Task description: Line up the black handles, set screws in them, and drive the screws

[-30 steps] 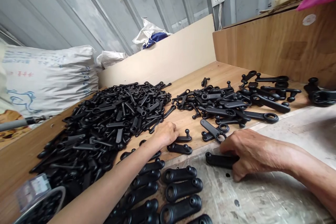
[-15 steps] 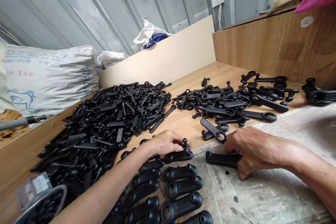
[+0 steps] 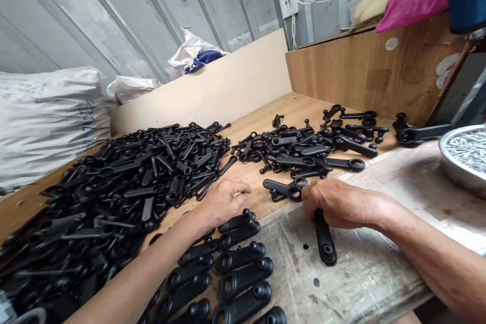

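Note:
My right hand [image 3: 341, 205] is closed around one end of a black crank arm [image 3: 325, 240]; the other end, with a small round hole, points toward me over the grey board. Its fingertips are close to another crank arm [image 3: 283, 187] at the edge of the right pile, and the grip itself is hidden behind the knuckles. My left hand [image 3: 222, 201] hovers just beyond two rows of black crank arms [image 3: 245, 276], fingers loosely bent, nothing visible in them. Below that hand, the farthest arm of the row [image 3: 237, 220] lies beside its neighbours.
A large heap of black crank arms [image 3: 152, 172] covers the left of the wooden table. A smaller pile [image 3: 304, 149] lies at centre right, some pieces with ball knobs. A metal bowl [image 3: 451, 162] of screws stands at right. Wooden boards [image 3: 235, 78] wall the back.
My left hand has let go of the knobbed piece at the row's far end and lifted away. My right hand has turned its crank arm from lying sideways to pointing toward me. The view swung right.

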Tool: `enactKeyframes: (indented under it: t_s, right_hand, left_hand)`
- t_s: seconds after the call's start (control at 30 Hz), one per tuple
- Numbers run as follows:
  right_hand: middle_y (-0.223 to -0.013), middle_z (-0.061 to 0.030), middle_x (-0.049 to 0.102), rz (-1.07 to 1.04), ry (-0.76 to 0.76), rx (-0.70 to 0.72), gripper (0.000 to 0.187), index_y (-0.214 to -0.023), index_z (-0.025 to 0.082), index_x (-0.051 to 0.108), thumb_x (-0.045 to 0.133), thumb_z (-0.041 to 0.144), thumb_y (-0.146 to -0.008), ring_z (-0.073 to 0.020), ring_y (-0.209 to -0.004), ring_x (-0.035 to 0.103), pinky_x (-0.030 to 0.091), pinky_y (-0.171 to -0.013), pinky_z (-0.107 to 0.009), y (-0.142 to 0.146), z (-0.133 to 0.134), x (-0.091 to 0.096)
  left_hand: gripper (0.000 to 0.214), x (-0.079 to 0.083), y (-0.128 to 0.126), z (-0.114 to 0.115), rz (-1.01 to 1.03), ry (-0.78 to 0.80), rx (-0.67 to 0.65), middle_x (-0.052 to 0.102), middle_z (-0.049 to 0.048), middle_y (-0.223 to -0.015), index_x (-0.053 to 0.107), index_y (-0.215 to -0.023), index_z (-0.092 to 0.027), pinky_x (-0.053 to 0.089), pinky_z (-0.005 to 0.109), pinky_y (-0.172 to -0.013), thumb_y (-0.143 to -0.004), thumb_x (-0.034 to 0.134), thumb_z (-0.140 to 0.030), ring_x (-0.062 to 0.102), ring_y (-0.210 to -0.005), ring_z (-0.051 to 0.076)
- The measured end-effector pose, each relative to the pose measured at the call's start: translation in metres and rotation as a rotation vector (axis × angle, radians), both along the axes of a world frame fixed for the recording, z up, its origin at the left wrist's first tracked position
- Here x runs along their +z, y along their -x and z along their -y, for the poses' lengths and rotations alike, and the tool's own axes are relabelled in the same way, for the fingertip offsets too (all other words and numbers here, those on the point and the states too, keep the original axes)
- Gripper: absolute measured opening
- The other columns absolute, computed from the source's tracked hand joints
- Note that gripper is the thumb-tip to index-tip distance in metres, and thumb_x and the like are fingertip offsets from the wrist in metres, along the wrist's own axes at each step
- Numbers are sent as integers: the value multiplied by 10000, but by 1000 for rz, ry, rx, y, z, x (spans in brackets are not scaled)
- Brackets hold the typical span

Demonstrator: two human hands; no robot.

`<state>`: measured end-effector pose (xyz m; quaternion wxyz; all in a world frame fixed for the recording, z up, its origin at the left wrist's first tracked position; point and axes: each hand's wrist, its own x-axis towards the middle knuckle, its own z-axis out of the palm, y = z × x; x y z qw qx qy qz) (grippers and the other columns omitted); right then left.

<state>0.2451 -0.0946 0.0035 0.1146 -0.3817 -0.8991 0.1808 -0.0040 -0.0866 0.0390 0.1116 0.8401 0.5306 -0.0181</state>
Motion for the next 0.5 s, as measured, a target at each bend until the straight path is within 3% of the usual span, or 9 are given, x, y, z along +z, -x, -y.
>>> enactKeyframes:
  t_s: [0.1,0.17,0.23,0.3,0.37,0.43,0.5]
  right_hand:
    - [-823,-31,704,52,43,-34,416,-748,189,720,424,-33,-557,-164,-784,619,388,-627,-207,-7,-9,5]
    - [-851,-30,703,8,11,-170,454,-861,194,717,420,-26,-597,-170,-816,624,397,-643,-212,-13,-16,8]
    - [-818,-18,701,-77,-27,-281,386,-915,204,704,443,44,-680,-167,-776,629,412,-632,-217,-16,-21,7]
    - [-831,-27,702,-188,-73,-277,293,-932,204,698,455,177,-768,-179,-764,635,447,-650,-240,-16,-24,0]
    - [-944,-63,696,-304,-117,-149,304,-949,194,697,440,276,-809,-211,-858,638,481,-736,-282,-11,-27,-10]
    - [-1009,-104,679,-403,-138,-12,370,-950,187,705,377,322,-847,-233,-931,627,499,-784,-310,-5,-30,-19]
    - [-959,-95,691,-429,-129,63,381,-919,239,719,361,361,-868,-233,-887,639,521,-766,-322,1,-34,-25]
  left_hand:
    - [278,5,-34,17,16,-99,-219,642,35,-872,664,-884,-210,370,326,-821,-806,419,-105,543,-892,199]
    - [292,1,-58,26,-17,-247,-494,622,54,-916,636,-968,-193,373,347,-768,-797,428,-82,521,-897,214]
    - [268,-9,-81,31,-79,-481,-762,602,68,-952,605,-1016,-159,374,358,-697,-853,402,-99,508,-887,224]
    - [248,-20,-99,32,-135,-607,-937,605,50,-920,624,-937,-153,377,363,-672,-906,377,-141,513,-855,213]
    - [292,-27,-111,30,-177,-533,-1071,628,31,-880,641,-764,-165,392,342,-666,-891,383,-111,529,-816,184]
    - [312,-26,-117,28,-262,-429,-1115,659,26,-910,670,-862,-186,412,298,-638,-887,366,-119,556,-864,169]
    - [306,-19,-120,29,-409,-350,-1105,654,4,-1076,661,-1018,-214,435,252,-617,-886,385,-196,572,-923,134]
